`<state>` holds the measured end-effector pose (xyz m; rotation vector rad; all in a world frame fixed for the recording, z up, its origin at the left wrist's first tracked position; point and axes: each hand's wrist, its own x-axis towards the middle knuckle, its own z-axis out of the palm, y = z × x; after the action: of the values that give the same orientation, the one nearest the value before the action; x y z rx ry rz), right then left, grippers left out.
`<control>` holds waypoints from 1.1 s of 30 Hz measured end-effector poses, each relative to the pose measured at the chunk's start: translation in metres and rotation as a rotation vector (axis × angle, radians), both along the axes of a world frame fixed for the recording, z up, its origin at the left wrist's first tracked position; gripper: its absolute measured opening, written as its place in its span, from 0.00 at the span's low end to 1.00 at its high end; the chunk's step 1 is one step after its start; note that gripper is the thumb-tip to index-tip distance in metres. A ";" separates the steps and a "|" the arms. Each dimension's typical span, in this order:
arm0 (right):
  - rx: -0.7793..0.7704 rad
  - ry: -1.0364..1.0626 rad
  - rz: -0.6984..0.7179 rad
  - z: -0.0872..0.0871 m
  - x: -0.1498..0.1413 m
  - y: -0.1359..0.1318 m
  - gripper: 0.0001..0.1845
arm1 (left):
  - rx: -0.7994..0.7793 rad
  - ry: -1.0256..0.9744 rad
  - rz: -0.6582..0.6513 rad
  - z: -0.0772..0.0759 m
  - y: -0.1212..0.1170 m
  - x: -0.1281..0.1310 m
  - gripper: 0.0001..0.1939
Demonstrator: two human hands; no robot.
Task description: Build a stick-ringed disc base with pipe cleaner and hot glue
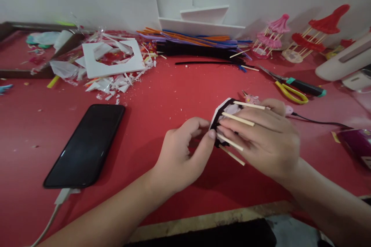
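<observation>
Our left hand [185, 153] pinches the base [220, 109]; right hand [268, 137], can't tell. Between them: black trim [216, 120] on, sticks [239, 119] in, tips bare.

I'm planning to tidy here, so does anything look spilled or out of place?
Yes: small jagged white scraps are strewn loosely over the smooth red tabletop, beside a flat white board with an angular hole. They look like spilled offcuts, since they lie in an untidy heap, with some straying toward the middle.
</observation>
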<state>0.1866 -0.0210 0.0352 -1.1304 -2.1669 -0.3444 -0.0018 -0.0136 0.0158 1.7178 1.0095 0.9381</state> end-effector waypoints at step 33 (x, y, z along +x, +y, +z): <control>-0.082 -0.302 0.115 0.010 0.004 -0.005 0.11 | 0.201 0.327 0.054 -0.006 0.011 -0.001 0.07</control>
<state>0.1904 -0.0258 0.0449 -1.0469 -2.5191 -0.3990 -0.0033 -0.0026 0.0102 2.0679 1.2096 0.8307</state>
